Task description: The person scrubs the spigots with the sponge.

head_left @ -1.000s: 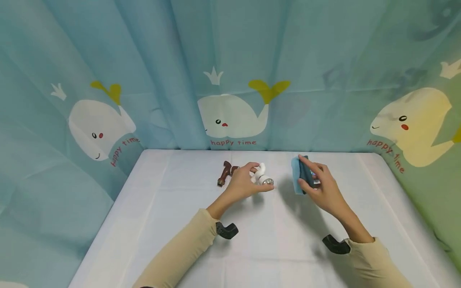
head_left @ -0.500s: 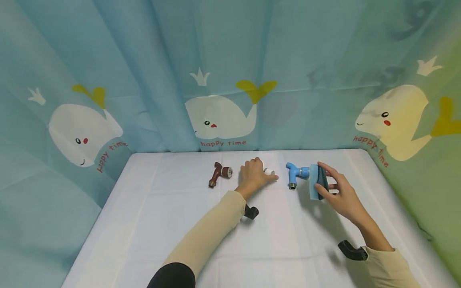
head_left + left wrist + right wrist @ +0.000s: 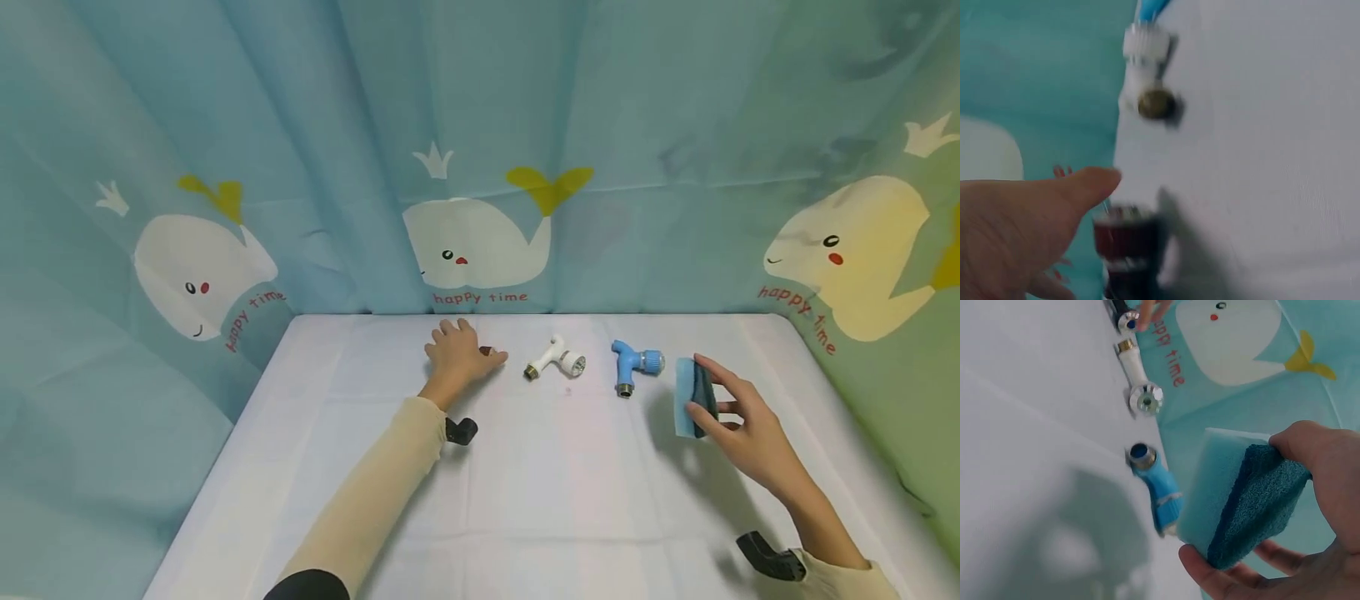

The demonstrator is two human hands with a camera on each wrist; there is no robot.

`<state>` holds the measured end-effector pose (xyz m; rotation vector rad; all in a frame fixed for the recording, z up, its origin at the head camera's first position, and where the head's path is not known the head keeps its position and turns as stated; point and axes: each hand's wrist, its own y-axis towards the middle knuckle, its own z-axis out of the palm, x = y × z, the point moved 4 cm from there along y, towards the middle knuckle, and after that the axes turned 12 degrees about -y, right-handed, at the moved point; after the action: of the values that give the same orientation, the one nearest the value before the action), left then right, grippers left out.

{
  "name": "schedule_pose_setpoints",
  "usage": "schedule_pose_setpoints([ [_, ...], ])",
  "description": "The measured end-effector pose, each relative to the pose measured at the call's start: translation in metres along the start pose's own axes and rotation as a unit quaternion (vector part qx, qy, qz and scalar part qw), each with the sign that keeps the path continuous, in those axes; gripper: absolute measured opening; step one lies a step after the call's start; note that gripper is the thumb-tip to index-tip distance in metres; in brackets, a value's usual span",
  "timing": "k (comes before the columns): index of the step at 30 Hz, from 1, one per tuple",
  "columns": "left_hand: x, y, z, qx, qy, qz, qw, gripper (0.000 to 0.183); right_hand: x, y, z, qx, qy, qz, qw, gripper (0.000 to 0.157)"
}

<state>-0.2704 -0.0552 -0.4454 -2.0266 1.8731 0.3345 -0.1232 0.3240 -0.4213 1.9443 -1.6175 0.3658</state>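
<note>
My left hand [image 3: 454, 363] is over the brown faucet [image 3: 487, 351] at the back of the table, fingers spread and thumb pointing right. Most of that faucet is hidden under the hand in the head view; in the left wrist view its round knob [image 3: 1125, 240] shows beside the thumb [image 3: 1094, 185]. To the right lie a white faucet [image 3: 555, 353] and then a blue faucet [image 3: 627, 367]. My right hand [image 3: 756, 440] holds a sponge [image 3: 1260, 494], light blue on one side and dark teal on the other, between thumb and fingers, raised above the table right of the blue faucet.
A white cloth covers the table [image 3: 547, 483]. Behind it hangs a blue curtain [image 3: 630, 242] with whale prints, reaching round both sides. Black camera mounts [image 3: 461, 432] stick out at both wrists.
My left hand has left the white faucet, which now lies uncovered, and has moved left over the brown one. The right hand has drawn the sponge rightward and nearer, away from the blue faucet.
</note>
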Motion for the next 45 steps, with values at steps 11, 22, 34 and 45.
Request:
schedule_pose_setpoints([
  [11,0.020,-0.005,-0.015,0.075,-0.186,0.032,0.9792,0.054,0.029,0.007,0.022,0.011,0.031,-0.052,0.998,0.074],
  [22,-0.004,-0.072,-0.056,0.154,-0.439,0.269,0.8434,0.083,0.124,0.052,0.048,-0.029,0.030,-0.211,0.977,0.071],
  [34,0.001,-0.091,-0.067,0.140,-0.443,0.298,0.8339,0.082,0.170,0.064,0.060,-0.104,-0.108,-0.340,0.928,0.063],
  [45,-0.004,-0.091,-0.067,0.139,-0.362,0.302,0.8709,0.084,0.176,0.072,0.055,-0.090,-0.157,-0.374,0.910,0.062],
])
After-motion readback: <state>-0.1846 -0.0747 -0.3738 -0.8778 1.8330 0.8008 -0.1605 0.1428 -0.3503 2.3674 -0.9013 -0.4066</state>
